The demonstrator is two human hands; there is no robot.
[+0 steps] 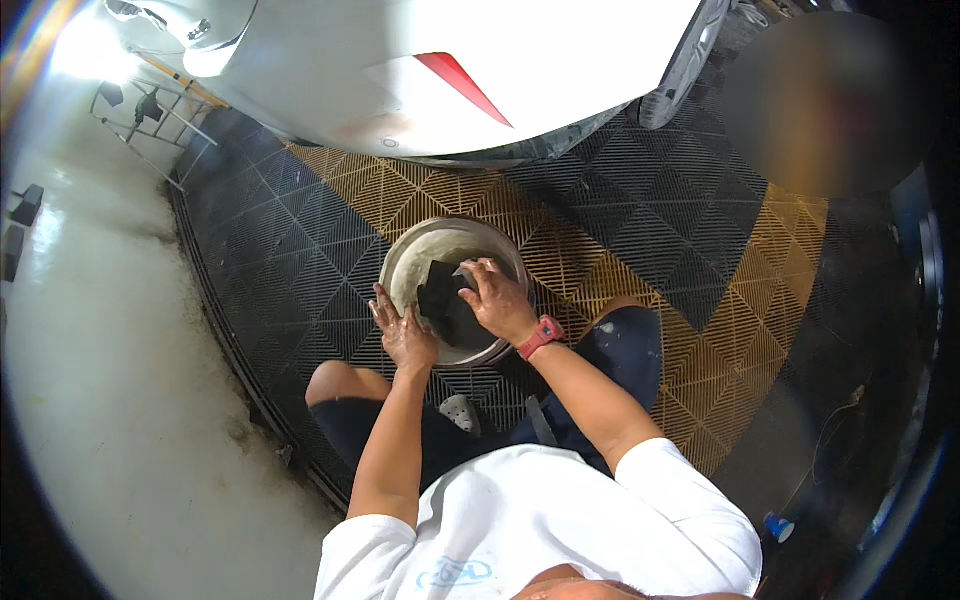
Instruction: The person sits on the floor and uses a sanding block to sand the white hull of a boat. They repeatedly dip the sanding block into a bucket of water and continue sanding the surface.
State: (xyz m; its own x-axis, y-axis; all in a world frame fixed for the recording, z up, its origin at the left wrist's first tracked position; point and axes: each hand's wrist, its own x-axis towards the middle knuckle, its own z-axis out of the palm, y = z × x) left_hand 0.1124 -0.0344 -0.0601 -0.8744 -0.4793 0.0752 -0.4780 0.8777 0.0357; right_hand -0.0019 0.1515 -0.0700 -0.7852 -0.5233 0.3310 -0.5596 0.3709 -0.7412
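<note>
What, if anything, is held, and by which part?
Can't tell: right hand is over the bucket, beside a dark angular shape; left hand is at its near-left rim. Neither grip shows clearly.

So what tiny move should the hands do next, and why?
Perhaps the right hand should pinch the dark piece in the bucket more surely: its fingers are right by that piece, though whether they already hold it is hard to tell. The left hand, at the bucket's left side, seems well placed to steady it.
</note>
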